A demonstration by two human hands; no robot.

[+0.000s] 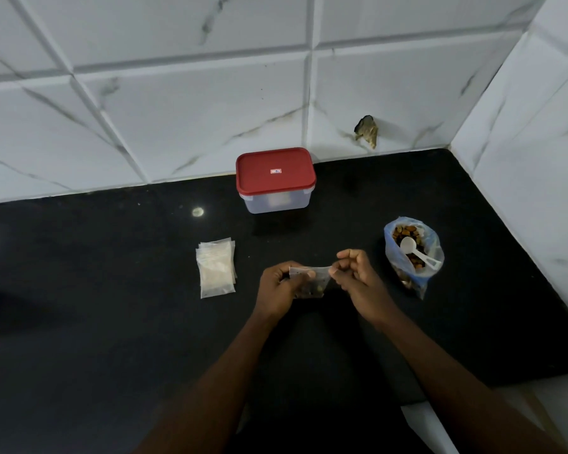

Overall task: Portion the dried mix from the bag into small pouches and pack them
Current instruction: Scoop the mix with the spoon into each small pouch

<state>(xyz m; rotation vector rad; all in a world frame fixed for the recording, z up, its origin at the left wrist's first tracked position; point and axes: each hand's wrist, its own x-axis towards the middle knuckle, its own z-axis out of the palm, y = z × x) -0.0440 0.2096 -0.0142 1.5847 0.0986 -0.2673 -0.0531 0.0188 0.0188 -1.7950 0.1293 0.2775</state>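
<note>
The left forearm [217, 368] and right forearm [440, 358] reach up from the lower edge, drawing together toward the middle. The left hand [281, 286] curls round the left side of a pouch [310, 285], thumb laid across its top edge. The right hand [356, 273] pinches the pouch's top right corner between thumb and forefinger, with its other fingers curled and raised.

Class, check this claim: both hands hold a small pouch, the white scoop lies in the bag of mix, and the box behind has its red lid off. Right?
Wrong on the lid: the head view shows the red lid on the box, closed. The rest stands.
</note>
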